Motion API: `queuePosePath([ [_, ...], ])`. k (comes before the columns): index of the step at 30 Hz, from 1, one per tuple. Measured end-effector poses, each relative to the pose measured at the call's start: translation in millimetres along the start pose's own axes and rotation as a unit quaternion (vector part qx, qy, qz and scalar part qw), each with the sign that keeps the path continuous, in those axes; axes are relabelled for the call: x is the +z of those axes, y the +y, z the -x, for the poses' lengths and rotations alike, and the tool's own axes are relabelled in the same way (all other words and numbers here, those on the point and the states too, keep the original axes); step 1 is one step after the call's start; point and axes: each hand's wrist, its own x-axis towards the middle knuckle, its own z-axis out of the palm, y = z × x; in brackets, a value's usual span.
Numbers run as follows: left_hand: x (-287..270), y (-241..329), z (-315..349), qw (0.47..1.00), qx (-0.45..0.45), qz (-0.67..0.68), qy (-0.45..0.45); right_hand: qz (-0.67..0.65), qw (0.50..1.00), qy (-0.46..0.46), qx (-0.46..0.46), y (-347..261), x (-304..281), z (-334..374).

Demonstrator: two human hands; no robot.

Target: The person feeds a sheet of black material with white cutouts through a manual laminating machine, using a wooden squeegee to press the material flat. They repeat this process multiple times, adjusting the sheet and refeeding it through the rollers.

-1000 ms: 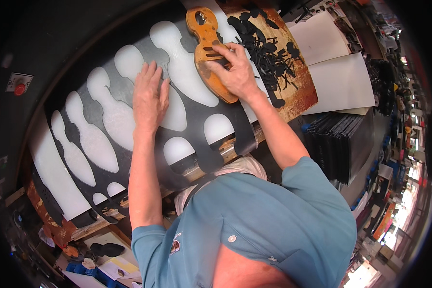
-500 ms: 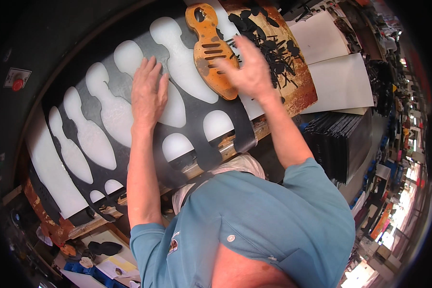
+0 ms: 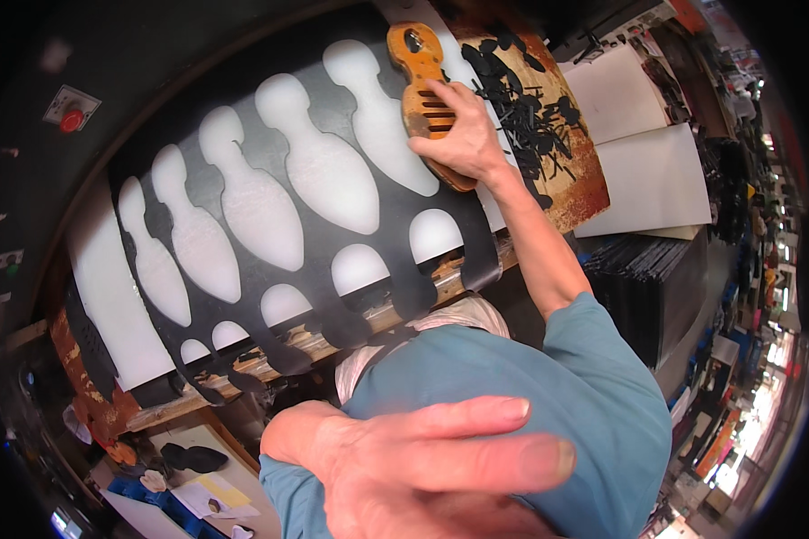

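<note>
My right hand [image 3: 467,135] grips an orange-brown, sole-shaped cutting die [image 3: 415,101] with slots across its middle and a hole at its upper end. Its thumb is at the die's left edge, and the fingers reach over the right side. The die rests at the right end of a black sheet [image 3: 333,115], which has several sole-shaped cutouts in a row. White shows through them from the board [image 3: 117,305] underneath. Close to the camera, my left hand [image 3: 395,463] is raised in front of my chest, empty, its fingers stretched out.
Black offcuts [image 3: 535,121] are scattered on a worn brown surface to the right. Pale sheets [image 3: 647,175] and a black stack of sheets [image 3: 652,278] lie beyond. A red button [image 3: 72,119] sits on the dark machine at left. Strips of the black sheet hang over the wooden front edge [image 3: 382,316].
My left hand has lifted off the black sheet and come up toward the camera. My right hand, which hovered open over the die, has closed on it.
</note>
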Motion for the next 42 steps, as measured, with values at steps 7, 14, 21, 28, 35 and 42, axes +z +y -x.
queuePosePath([
  [7, -29, 39, 55, 0.977, -0.003, -0.203, 0.065, -0.497, 0.864, -0.076, 0.038, -25, -26, 39],
  [14, -72, -48, 49, 0.827, -0.233, -0.450, 0.243, -0.678, 0.721, -0.125, 0.063, -89, -6, 76],
  [21, -72, -45, 97, 0.754, -0.317, -0.314, 0.482, -0.691, 0.699, -0.144, 0.117, -100, 2, 80],
  [28, -121, 58, 192, 0.706, -0.158, -0.251, 0.643, -0.536, 0.840, -0.072, 0.039, -87, 5, 66],
  [35, -133, 104, 227, 0.622, -0.146, -0.333, 0.693, 0.107, 0.988, -0.013, -0.108, -49, 39, 68],
  [42, -167, 189, 284, 0.513, -0.129, -0.478, 0.701, -0.062, 0.996, 0.035, -0.062, -2, 34, 68],
])
